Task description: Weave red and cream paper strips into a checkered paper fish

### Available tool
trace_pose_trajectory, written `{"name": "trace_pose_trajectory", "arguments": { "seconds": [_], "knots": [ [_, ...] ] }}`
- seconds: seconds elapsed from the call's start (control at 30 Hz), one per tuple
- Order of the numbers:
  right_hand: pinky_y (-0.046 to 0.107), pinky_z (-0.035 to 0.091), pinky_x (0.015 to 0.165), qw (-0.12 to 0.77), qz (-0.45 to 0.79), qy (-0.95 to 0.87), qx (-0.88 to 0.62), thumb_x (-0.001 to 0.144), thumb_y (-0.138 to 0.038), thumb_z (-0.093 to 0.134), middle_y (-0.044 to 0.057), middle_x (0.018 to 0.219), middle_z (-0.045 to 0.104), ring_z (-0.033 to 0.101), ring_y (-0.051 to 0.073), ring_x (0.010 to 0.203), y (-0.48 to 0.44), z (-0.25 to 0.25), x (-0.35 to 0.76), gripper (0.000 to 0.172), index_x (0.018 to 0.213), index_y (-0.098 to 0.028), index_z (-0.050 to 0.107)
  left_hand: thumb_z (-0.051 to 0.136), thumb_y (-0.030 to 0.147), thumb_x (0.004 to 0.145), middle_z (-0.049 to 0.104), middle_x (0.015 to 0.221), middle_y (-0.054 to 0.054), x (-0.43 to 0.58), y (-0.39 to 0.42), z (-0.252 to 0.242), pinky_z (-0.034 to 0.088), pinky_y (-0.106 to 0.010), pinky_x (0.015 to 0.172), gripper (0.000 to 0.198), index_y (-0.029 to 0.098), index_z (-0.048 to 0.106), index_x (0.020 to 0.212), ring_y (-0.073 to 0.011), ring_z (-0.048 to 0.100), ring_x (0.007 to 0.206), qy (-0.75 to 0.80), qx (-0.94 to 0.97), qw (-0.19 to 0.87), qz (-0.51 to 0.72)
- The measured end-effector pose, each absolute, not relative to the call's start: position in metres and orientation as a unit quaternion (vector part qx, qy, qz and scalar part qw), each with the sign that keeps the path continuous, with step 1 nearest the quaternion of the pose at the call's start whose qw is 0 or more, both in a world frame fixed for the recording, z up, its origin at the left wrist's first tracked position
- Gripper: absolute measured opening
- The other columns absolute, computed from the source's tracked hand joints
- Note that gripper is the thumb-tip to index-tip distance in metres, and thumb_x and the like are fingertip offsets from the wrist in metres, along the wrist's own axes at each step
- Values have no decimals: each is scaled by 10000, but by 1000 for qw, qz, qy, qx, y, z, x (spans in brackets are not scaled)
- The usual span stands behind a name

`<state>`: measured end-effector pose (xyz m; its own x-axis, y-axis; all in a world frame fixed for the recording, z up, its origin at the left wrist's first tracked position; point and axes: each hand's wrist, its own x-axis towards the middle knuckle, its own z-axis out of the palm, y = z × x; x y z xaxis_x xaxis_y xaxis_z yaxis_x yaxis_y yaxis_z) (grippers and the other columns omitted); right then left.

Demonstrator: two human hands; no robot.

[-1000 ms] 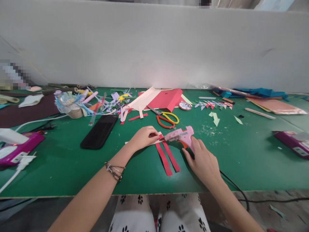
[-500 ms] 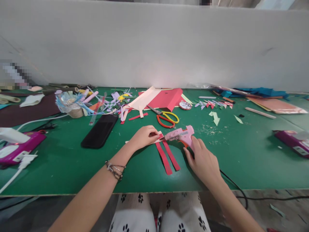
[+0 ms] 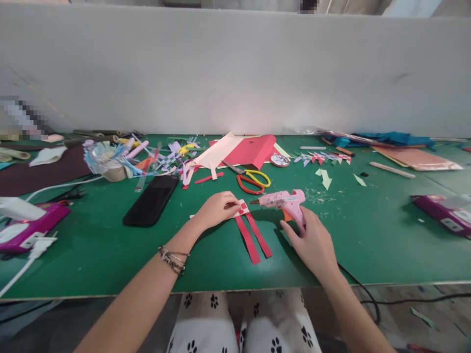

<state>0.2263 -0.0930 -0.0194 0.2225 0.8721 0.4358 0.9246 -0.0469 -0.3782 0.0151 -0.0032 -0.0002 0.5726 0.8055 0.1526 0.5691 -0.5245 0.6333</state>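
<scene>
My left hand is closed in a pinch on the woven end of a small piece made of red and pale paper strips, pressing it to the green table. Two long red strips trail from it toward me. My right hand grips the handle of a pink glue gun. The gun's nozzle points left and sits a little to the right of the woven piece, not touching it. A black cord runs from the gun off the table's front edge.
Orange-and-yellow scissors lie just behind the work. A black phone lies to the left. Red and pale paper sheets, loose strips, a tape roll and woven scraps crowd the back. Purple devices sit at both sides.
My right hand has drawn the glue gun back to the right, so its nozzle has come off the woven piece. My left hand stays on the strips.
</scene>
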Motion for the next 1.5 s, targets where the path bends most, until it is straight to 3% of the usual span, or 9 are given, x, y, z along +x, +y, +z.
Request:
{"name": "trace_pose_trajectory", "arguments": {
  "seconds": [0.17,0.43,0.73,0.83,0.97,1.13,1.23,1.3,1.5],
  "knots": [
    [298,384,554,330,-7,-602,-727,717,-518,408,98,809,601,533,199,651,-94,-15,227,444,935,-146,516,428,85,749,619,892,-9,9,-8,3,432,-236,688,270,200,670,782,-137,584,771,386,870,239,191],
    [258,311,486,346,38,-588,-730,698,-490,438,5,613,494,386,125,486,-94,-8,226,351,817,-166,501,433,128,776,613,1044,-27,1,-15,1,445,-311,781,289,226,662,922,-187,585,897,340,924,115,132],
    [251,299,476,366,54,-583,-723,712,-455,455,-20,578,454,358,116,474,-96,-5,227,261,743,-196,473,370,186,824,569,1061,-74,-3,-23,1,447,-303,812,305,187,592,1034,-176,562,931,335,912,149,182],
    [252,294,470,365,55,-582,-724,715,-454,458,-21,568,454,350,115,464,-96,-6,227,260,737,-196,474,360,191,825,564,1053,-84,-1,-22,0,432,-333,820,331,197,598,1056,-193,552,933,316,929,113,154],
    [257,311,490,369,53,-581,-723,716,-463,453,1,621,492,371,119,481,-96,-8,228,307,809,-174,499,383,192,811,579,1044,-54,-2,-24,3,336,-418,943,308,234,626,996,-198,537,969,324,932,102,128],
    [247,298,484,372,57,-578,-724,719,-459,455,-17,599,465,361,113,478,-97,-8,229,276,769,-188,476,368,268,832,531,1092,-80,-5,-29,6,390,-336,911,294,182,583,1013,-193,511,1020,400,879,158,206],
    [242,273,465,377,58,-567,-730,710,-459,459,-39,548,413,333,106,459,-97,-6,230,256,674,-209,415,415,345,819,487,1138,-115,-2,-25,4,389,-369,907,359,142,512,1100,-240,467,1079,477,842,150,200],
    [245,265,460,382,52,-555,-737,703,-466,457,-43,530,395,325,107,456,-97,-4,233,267,641,-218,381,485,357,781,489,1122,-129,3,-22,3,387,-393,897,372,123,510,1069,-263,461,1071,499,839,143,165],
    [254,251,454,368,-7,-491,-790,659,-498,450,-20,548,417,354,130,481,-99,4,263,304,590,-233,318,576,281,682,538,974,-71,12,-19,11,401,-420,818,164,170,505,778,-249,517,937,514,828,185,128]
  ]
}}
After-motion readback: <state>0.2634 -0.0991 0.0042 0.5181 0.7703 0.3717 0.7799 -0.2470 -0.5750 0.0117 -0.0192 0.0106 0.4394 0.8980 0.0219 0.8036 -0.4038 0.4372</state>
